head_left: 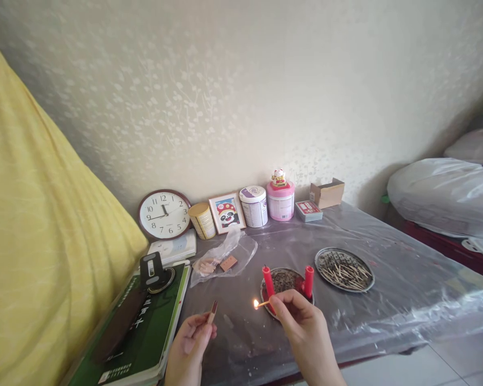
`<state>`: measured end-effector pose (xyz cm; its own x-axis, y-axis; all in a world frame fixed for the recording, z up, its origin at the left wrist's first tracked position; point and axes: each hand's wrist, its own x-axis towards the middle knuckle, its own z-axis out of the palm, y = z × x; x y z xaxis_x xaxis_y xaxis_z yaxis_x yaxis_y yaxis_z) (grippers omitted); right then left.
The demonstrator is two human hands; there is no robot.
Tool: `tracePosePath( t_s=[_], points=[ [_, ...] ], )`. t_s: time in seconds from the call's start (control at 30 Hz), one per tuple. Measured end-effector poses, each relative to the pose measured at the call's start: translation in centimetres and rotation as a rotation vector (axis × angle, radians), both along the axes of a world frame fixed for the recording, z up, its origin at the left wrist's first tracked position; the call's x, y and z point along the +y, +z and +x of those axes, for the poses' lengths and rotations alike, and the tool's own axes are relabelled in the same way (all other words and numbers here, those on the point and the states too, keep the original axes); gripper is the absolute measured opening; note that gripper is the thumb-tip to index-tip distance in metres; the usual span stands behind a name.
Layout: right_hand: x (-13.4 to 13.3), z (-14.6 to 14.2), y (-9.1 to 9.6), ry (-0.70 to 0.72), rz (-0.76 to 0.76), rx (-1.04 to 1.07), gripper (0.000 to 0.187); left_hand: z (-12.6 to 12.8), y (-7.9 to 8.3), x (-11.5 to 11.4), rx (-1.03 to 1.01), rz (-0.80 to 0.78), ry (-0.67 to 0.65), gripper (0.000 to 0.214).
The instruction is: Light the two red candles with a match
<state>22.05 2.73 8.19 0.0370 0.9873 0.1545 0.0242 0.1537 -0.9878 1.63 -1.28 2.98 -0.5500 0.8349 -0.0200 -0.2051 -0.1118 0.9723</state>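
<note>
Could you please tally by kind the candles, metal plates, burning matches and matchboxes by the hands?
Red candles: 2
Metal plates: 2
Lit match, in right hand: 1
Matchbox, in left hand: 1
Total: 6

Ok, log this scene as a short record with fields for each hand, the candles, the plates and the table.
left hand: pinches a matchbox on edge
right hand: holds a lit match, flame near the left red candle
candles: right red candle also upright on the metal plate; neither burning
second plate: holds loose matchsticks
table: under clear plastic sheet
</note>
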Motion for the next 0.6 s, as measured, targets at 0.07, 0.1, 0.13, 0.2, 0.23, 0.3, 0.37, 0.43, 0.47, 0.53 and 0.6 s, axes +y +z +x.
tracePosePath(
  t_s=[0.07, 0.1, 0.13, 0.2, 0.23, 0.3, 0.37, 0.43, 0.47, 0.53, 0.6],
  points=[
    [0.1, 0.1, 0.3, -0.002, 0.003, 0.028, 0.034, 0.0, 0.0, 0.1, 0.004, 0.002, 0.001, 0.038],
    [0.2, 0.1, 0.5, 0.0, 0.0, 0.046, 0.033, -0.1, -0.1, 0.1, 0.009, 0.002, 0.003, 0.039],
    [0.2, 0.1, 0.6, 0.001, -0.005, 0.066, 0.033, -0.1, -0.2, 0.2, 0.013, -0.001, 0.006, 0.04],
    [0.4, 0.1, 0.9, 0.001, -0.018, 0.116, 0.033, -0.3, -0.4, 0.3, 0.013, -0.005, 0.011, 0.041],
    [0.5, 0.1, 1.1, 0.001, -0.025, 0.144, 0.033, -0.4, -0.5, 0.3, 0.009, -0.007, 0.016, 0.041],
    [0.6, 0.1, 1.5, 0.002, -0.033, 0.204, 0.032, -0.6, -0.7, 0.4, -0.003, -0.01, 0.021, 0.041],
    [0.7, 0.3, 2.0, 0.001, -0.037, 0.266, 0.03, -0.8, -1.0, 0.4, -0.019, -0.008, 0.02, 0.039],
    [0.7, 0.5, 2.5, -0.024, -0.042, 0.32, 0.029, -0.9, -1.1, 0.4, -0.036, 0.001, 0.017, 0.038],
    [0.7, 0.6, 2.7, -0.048, -0.047, 0.34, 0.03, -0.9, -1.1, 0.4, -0.044, 0.005, 0.016, 0.038],
    [0.9, 0.8, 2.8, -0.101, -0.06, 0.358, 0.031, -0.9, -1.1, 0.4, -0.05, 0.002, 0.02, 0.039],
    [1.2, 1.0, 2.7, -0.144, -0.068, 0.356, 0.032, -0.9, -1.1, 0.4, -0.047, -0.009, 0.024, 0.04]
  ],
)
